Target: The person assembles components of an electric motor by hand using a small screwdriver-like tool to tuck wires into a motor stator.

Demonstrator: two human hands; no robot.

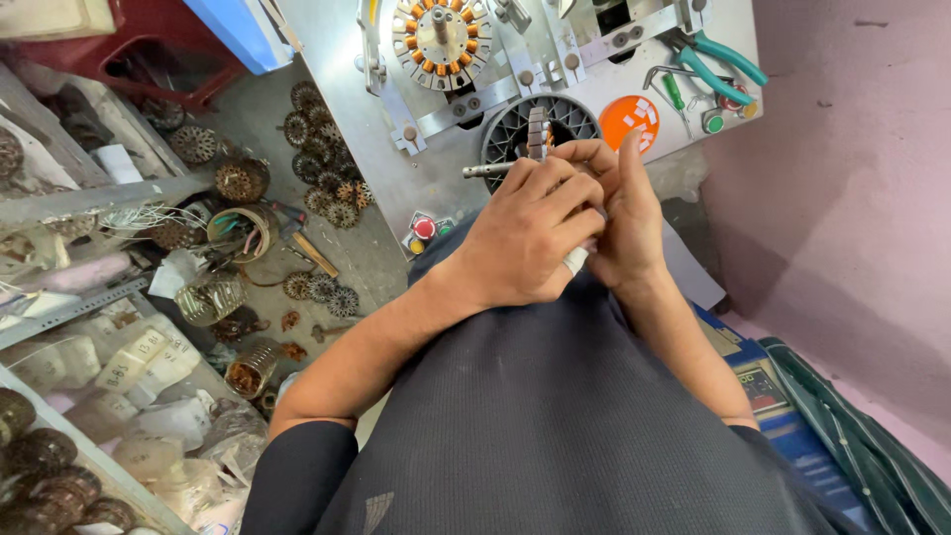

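My left hand and my right hand are pressed together in front of my chest, just below a black ribbed round fixture on a grey machine panel. Both hands close around a small part; only a white end shows beneath my fingers. What the part is stays hidden. A metal shaft sticks out to the left of my left fingers. Above, a wound stator with copper coils sits on the panel.
Green-handled pliers and a small screwdriver lie at the panel's top right beside an orange disc. Red and green buttons sit at the panel's lower edge. Several stator cores litter the floor at left. Shelves hold bagged parts.
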